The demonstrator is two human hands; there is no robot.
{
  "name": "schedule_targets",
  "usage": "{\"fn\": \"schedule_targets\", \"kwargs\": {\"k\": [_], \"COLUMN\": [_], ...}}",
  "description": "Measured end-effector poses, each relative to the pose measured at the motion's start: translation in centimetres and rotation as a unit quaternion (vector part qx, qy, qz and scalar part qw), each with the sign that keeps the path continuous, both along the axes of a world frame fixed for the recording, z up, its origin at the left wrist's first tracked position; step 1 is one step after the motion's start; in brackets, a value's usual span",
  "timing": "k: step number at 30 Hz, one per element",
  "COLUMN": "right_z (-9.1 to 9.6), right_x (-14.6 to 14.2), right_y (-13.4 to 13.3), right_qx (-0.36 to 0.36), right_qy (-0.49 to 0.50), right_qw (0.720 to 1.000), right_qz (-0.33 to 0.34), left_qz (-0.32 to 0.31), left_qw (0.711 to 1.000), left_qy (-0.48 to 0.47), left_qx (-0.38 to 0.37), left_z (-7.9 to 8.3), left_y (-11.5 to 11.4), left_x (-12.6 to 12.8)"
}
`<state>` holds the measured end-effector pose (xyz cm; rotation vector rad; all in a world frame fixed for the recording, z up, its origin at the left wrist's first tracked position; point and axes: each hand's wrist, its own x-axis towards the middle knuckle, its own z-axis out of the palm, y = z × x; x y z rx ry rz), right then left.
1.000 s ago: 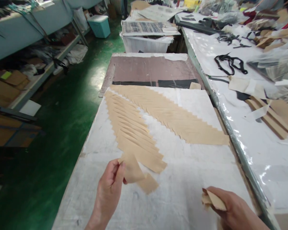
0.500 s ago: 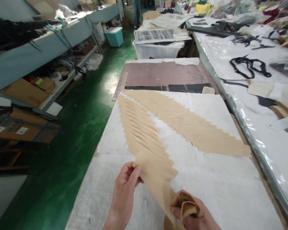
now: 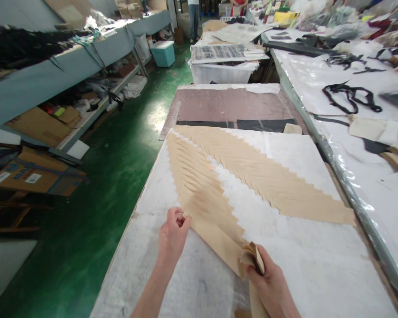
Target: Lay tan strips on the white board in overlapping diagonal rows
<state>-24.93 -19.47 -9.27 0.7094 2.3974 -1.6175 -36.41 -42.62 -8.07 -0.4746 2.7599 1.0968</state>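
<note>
A tan strip of thin sheet material lies slantwise along the near edge of a row of overlapping tan strips. My left hand pinches the strip's far left corner between thumb and fingers. At its other end my right hand is closed around a folded bundle of tan strips, whose tail hangs toward me. A second overlapping row fans out to the right. Both rows lie flat on a white-covered table. Whether the material is leather or cloth, I cannot tell.
Past the work table stand a brown board and a white plastic bin. Along the right runs a table with black straps and scraps. On the left are a shelf bench, a cardboard box and green floor.
The strip has been lowered against the row's near edge. My left hand has moved slightly up and left, and my right hand has risen with the bundle. The view has shifted a little.
</note>
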Motion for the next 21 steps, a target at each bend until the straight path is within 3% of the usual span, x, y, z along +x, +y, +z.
{"fn": "schedule_targets", "kwargs": {"k": [7,15,21], "right_z": [-0.4,0.0,0.2], "right_x": [0.1,-0.5,-0.9], "right_y": [0.0,0.6,0.4], "right_qx": [0.037,0.019,0.062], "right_qy": [-0.013,-0.052,-0.070], "right_qw": [0.999,0.998,0.996], "right_qz": [0.004,0.028,0.016], "left_qz": [-0.013,-0.023,-0.027], "left_qw": [1.000,0.997,0.996], "left_qy": [-0.007,-0.021,-0.032], "left_qx": [-0.021,-0.066,-0.082], "left_z": [0.0,0.1,0.3], "left_y": [0.3,0.6,0.7], "left_x": [0.2,0.1,-0.1]}}
